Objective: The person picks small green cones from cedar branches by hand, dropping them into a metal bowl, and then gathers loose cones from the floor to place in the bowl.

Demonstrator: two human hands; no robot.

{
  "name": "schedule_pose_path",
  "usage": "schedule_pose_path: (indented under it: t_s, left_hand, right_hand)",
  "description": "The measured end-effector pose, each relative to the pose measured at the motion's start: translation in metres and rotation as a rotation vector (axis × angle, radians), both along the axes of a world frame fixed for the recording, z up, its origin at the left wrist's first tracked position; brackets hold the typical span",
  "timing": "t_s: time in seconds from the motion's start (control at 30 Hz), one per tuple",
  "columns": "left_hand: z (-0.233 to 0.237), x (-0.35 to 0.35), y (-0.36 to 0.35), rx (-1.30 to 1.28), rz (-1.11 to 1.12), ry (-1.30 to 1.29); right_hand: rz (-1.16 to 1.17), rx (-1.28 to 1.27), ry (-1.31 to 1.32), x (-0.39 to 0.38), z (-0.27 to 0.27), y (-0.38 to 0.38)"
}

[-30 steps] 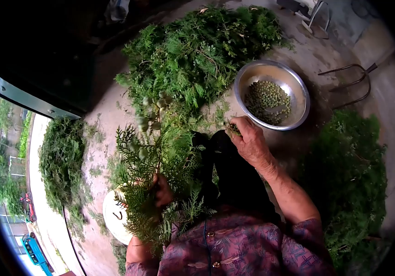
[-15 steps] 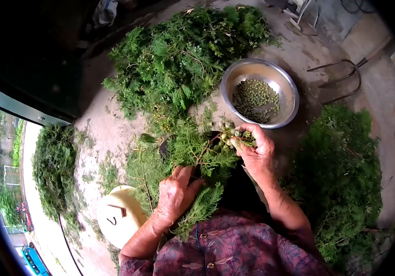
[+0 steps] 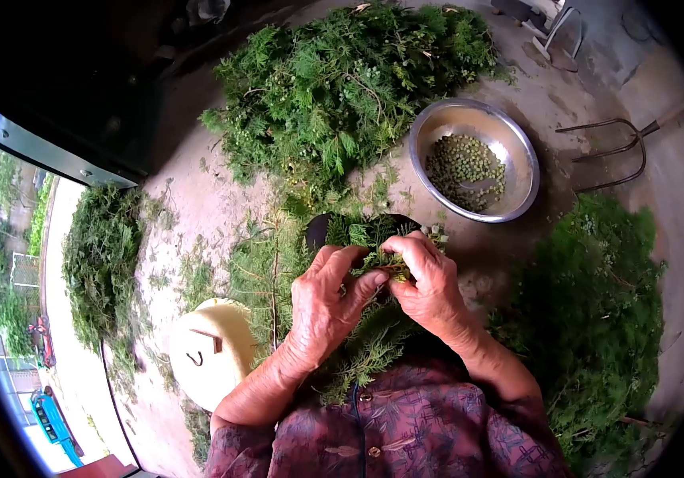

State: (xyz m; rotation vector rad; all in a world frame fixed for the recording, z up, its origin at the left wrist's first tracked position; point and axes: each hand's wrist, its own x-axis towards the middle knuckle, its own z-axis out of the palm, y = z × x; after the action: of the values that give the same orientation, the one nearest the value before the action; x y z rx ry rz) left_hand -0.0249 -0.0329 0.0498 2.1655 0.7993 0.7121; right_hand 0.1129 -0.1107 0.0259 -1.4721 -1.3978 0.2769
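Note:
My left hand [image 3: 328, 303] is closed on a green leafy branch [image 3: 370, 350] in front of my lap. Close beside it, my right hand [image 3: 429, 291] pinches the same sprig, its fingertips almost meeting those of my left. A few pale green seed cones [image 3: 436, 233] show just beyond my right fingers. Past the hands, to the right, a metal bowl [image 3: 527, 179] on the floor holds many small round green cones [image 3: 465, 167].
A big heap of cut branches [image 3: 318, 95] lies ahead, with more piles at the right [image 3: 589, 319] and left [image 3: 99, 271]. A pale yellow rounded object [image 3: 222, 350] sits near my left forearm. A pitchfork [image 3: 636, 143] lies beyond the bowl.
My right hand has moved left and down, and my left hand has risen to meet it. The cone cluster is now mostly hidden. The view has shifted slightly.

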Motion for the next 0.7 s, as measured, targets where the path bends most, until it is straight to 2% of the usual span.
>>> schedule_pose_path:
  t_s: [0.07,0.3,0.4,0.5,0.53,0.6,0.67,0.7]
  left_hand:
    - [-0.005,0.000,0.002,0.159,-0.042,0.044]
    - [-0.006,-0.006,0.008,0.356,-0.084,0.064]
    - [-0.005,-0.007,0.009,0.357,-0.116,0.080]
    - [-0.003,-0.008,0.002,0.211,-0.171,0.022]
    - [0.000,-0.008,0.001,0.133,-0.150,-0.022]
    - [0.004,-0.008,0.002,-0.017,-0.092,-0.114]
    - [-0.004,-0.011,0.008,-0.255,-0.022,-0.116]
    - [-0.003,-0.011,0.008,-0.429,0.005,-0.132]
  right_hand:
    - [0.011,-0.043,-0.025,-0.005,0.000,0.001]
    - [0.082,-0.041,-0.141,-0.008,-0.004,0.004]
    - [0.126,-0.068,-0.189,-0.007,-0.002,0.003]
    - [0.147,-0.179,-0.254,-0.004,-0.007,0.002]
    - [0.109,-0.196,-0.132,0.000,-0.021,0.004]
    - [0.011,-0.099,-0.067,0.007,-0.021,0.005]
    - [0.006,-0.046,0.087,0.014,-0.028,0.009]
    - [0.024,-0.243,0.376,0.018,-0.028,0.005]
